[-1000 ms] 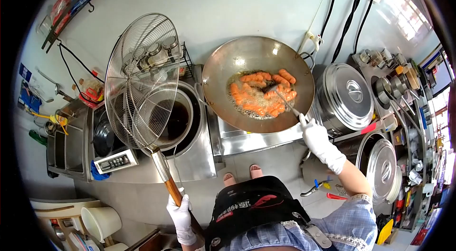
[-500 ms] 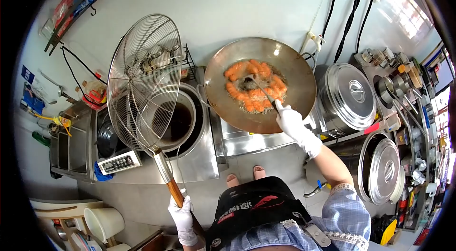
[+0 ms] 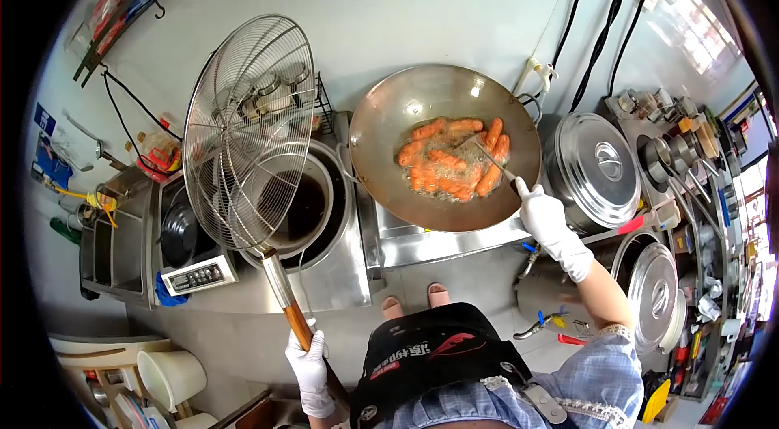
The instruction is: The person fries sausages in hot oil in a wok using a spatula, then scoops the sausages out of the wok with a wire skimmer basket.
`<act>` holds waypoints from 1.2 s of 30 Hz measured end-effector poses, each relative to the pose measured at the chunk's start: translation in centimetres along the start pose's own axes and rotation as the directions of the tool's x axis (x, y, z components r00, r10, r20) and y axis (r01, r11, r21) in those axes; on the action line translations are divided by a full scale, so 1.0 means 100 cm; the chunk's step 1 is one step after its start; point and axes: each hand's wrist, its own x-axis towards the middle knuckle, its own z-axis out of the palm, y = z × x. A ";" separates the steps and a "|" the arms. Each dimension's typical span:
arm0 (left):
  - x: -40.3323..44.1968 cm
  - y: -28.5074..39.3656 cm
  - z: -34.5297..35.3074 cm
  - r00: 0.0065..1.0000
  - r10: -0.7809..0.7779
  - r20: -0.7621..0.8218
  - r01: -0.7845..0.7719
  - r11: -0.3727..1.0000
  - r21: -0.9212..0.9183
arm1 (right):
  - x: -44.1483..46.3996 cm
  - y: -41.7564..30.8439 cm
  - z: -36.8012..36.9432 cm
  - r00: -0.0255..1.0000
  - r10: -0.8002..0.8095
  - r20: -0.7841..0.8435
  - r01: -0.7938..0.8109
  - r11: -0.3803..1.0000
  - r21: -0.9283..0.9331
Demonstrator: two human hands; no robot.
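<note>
My right hand (image 3: pixel 545 222), in a white glove, is closed around the handle of a metal wok spatula (image 3: pixel 497 161). The spatula's head reaches in among orange-red sausages (image 3: pixel 450 173), which lie in bubbling oil in a large wok (image 3: pixel 389 108); oil and sausages partly hide it. My left hand (image 3: pixel 308 360), gloved too, grips the wooden handle of a large wire-mesh skimmer (image 3: pixel 247 120). The skimmer is held up left of the wok, its mesh in front of a round pot of dark liquid (image 3: pixel 302 206).
Right of the wok stands a lidded steel pot (image 3: pixel 596 169), with another lidded pot (image 3: pixel 653 295) nearer me. An induction cooker (image 3: pixel 199 275) and a sink (image 3: pixel 126 242) are at left. Hanging cables (image 3: pixel 608 39) run down the back wall.
My right hand and the spatula have moved right across the wok. The sausages, bunched in a ring before, are more spread out and shifted right. My left hand still holds the skimmer, nearly unmoved.
</note>
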 end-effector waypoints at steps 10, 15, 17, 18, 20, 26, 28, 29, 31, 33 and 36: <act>0.013 0.009 0.013 0.999 0.010 0.051 -0.012 1.000 0.022 | -0.083 0.033 -0.104 0.979 0.185 0.091 -0.203 0.937 0.284; 0.019 0.003 0.016 0.995 0.012 0.097 -0.014 1.000 0.014 | -0.104 0.028 -0.130 0.977 0.158 0.147 -0.199 0.922 0.332; 0.021 0.001 0.018 0.994 0.027 0.107 -0.029 0.999 0.022 | -0.107 0.025 -0.130 0.982 0.124 0.141 -0.166 0.927 0.336; 0.021 0.001 0.018 0.993 0.042 0.114 -0.046 0.999 0.028 | -0.108 0.024 -0.128 0.982 0.125 0.142 -0.167 0.927 0.337; 0.020 0.008 0.021 0.993 0.049 0.109 -0.055 0.997 0.053 | -0.108 0.020 -0.122 0.984 0.095 0.152 -0.142 0.931 0.337; 0.015 0.009 0.016 0.997 0.028 0.074 -0.033 0.997 0.067 | -0.097 -0.001 -0.097 0.973 0.082 0.217 -0.166 0.900 0.404; 0.014 0.008 0.013 0.997 0.029 0.069 -0.033 0.998 0.057 | -0.093 -0.013 -0.072 0.981 0.056 0.183 -0.129 0.900 0.416; 0.014 0.006 0.013 0.998 0.022 0.065 -0.025 0.999 0.036 | -0.088 -0.020 -0.066 0.984 0.043 0.172 -0.107 0.917 0.383; 0.013 0.007 0.013 0.998 0.018 0.059 -0.019 1.000 0.016 | -0.075 -0.031 -0.047 0.984 0.046 0.172 -0.115 0.901 0.418; 0.011 0.010 0.013 0.997 0.052 0.059 -0.055 0.997 0.054 | -0.061 -0.042 -0.013 0.999 0.036 0.018 -0.040 0.903 0.427; 0.010 0.005 0.010 0.997 0.044 0.056 -0.044 0.999 0.005 | -0.031 -0.060 0.007 0.995 0.071 0.069 -0.092 0.912 0.399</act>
